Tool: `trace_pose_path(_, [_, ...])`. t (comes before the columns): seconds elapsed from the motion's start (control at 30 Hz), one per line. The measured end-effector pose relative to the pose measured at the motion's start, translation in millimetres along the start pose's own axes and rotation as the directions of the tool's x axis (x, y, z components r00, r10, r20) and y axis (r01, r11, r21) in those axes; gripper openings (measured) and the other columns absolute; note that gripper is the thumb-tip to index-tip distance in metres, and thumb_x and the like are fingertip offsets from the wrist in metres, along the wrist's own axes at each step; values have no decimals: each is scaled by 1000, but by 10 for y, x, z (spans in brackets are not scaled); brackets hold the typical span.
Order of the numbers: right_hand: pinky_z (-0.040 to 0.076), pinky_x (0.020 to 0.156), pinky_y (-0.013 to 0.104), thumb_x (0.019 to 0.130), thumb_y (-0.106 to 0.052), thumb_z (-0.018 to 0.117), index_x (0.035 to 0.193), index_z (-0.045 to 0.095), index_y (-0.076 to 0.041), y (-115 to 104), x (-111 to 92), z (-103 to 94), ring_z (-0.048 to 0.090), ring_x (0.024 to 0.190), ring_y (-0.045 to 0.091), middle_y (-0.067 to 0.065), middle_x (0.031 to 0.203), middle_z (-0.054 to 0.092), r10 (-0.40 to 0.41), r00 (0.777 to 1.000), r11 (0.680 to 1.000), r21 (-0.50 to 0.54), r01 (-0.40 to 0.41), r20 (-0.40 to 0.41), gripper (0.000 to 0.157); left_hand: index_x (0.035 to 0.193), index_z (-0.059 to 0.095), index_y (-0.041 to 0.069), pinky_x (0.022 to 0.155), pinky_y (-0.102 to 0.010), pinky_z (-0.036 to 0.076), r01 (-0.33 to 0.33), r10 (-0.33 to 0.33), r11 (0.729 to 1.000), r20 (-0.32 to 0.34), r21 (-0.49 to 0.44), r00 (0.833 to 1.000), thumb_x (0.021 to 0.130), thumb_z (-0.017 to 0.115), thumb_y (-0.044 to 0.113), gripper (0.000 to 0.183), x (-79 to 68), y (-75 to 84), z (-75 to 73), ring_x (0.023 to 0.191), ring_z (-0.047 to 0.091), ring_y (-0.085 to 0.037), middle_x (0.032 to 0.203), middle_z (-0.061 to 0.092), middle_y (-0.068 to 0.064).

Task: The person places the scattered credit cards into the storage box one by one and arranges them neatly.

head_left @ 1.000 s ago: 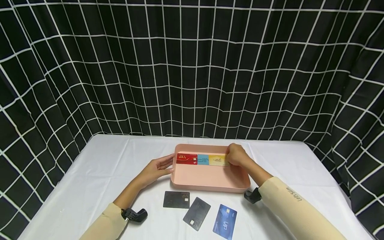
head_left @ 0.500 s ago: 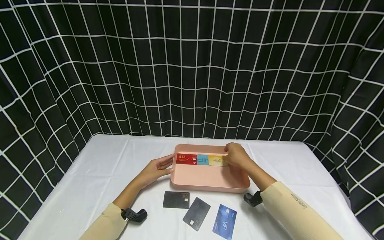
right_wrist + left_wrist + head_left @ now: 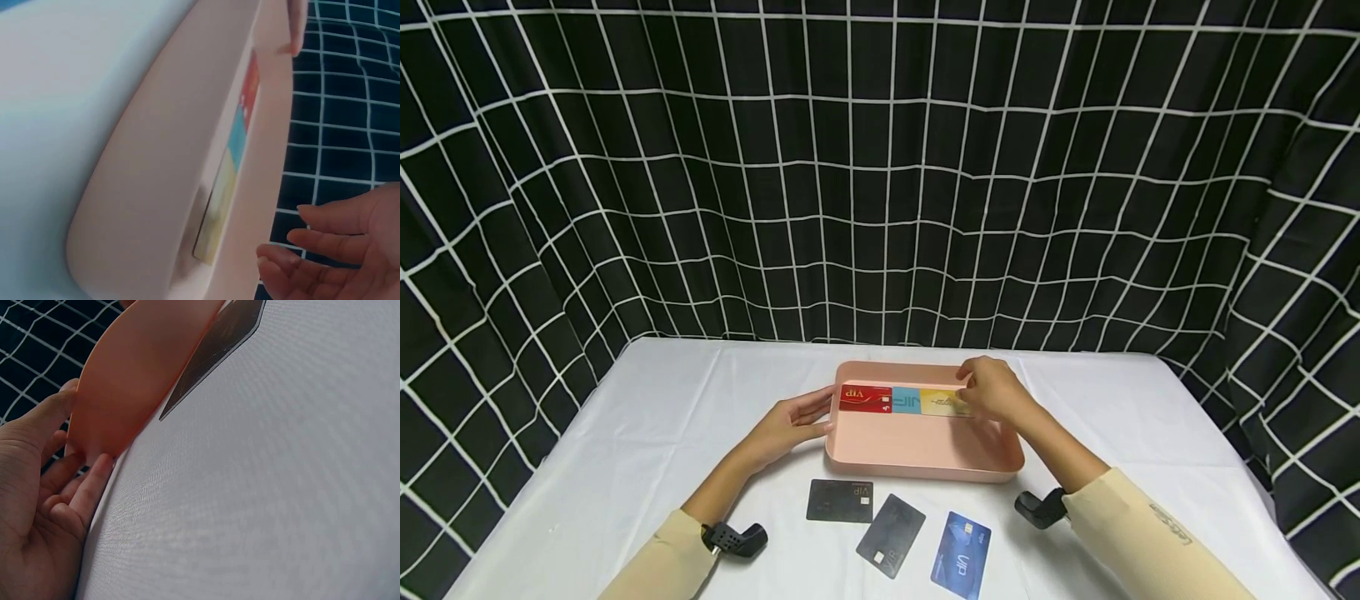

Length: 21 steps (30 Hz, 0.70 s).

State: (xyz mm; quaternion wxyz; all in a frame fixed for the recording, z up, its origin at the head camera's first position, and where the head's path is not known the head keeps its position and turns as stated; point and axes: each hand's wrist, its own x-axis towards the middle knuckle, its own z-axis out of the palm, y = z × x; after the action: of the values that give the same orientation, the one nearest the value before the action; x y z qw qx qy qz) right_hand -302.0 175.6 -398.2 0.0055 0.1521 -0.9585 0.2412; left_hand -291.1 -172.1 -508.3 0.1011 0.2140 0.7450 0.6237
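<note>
A shallow pink tray (image 3: pixel 910 442) lies on the table. Along its far side sit a red card (image 3: pixel 865 398), a light blue card (image 3: pixel 906 401) and a yellow card (image 3: pixel 940 402) in a row, edges meeting or overlapping. My left hand (image 3: pixel 786 429) touches the tray's left end with fingers and thumb extended; its fingertips rest against the outer wall in the left wrist view. Over the tray's right end hovers my right hand (image 3: pixel 996 392), hiding part of the yellow card in the head view. In the right wrist view, that hand's loosely bent fingers hold nothing.
Nearer than the tray, a black card (image 3: pixel 840 500), a tilted dark grey card (image 3: pixel 891 535) and a blue card (image 3: pixel 962 554) lie on the white-clothed table (image 3: pixel 647 442). A black grid-patterned curtain (image 3: pixel 880 183) hangs behind the table and along its sides.
My right hand has come up slightly from the yellow card, and its fingers have spread apart. More of that card shows. My left hand and the loose cards stay put.
</note>
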Motion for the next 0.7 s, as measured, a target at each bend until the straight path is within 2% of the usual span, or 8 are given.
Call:
trace_pose_path(0.37, [56, 71, 41, 90, -4, 70, 111, 70, 9, -30, -170, -46, 67, 80, 26, 13, 85, 71, -72, 997, 996, 50, 73, -29, 25, 154, 42, 6, 112, -37, 42, -9, 9, 1000, 5, 1, 1000, 94, 74, 14, 68, 16, -3, 2, 144, 42, -28, 159, 41, -10])
trace_pose_path(0.5, [56, 69, 38, 90, -4, 70, 112, 71, 6, -30, -254, -41, 68, 77, 23, 12, 87, 71, -71, 997, 995, 72, 73, -27, 24, 155, 42, 6, 111, -35, 43, -1, 1, 1000, 7, 7, 1000, 94, 73, 13, 68, 10, -8, 6, 144, 42, -28, 159, 41, -10])
trace_pose_path(0.7, [57, 69, 37, 89, -4, 71, 108, 72, 4, -79, -340, -35, 66, 72, 19, 9, 86, 72, -114, 991, 988, 98, 121, -69, 21, 155, 42, 7, 111, -36, 43, 4, -4, 1000, 4, 5, 1000, 94, 74, 15, 69, 7, -18, 8, 144, 42, -28, 159, 40, -10])
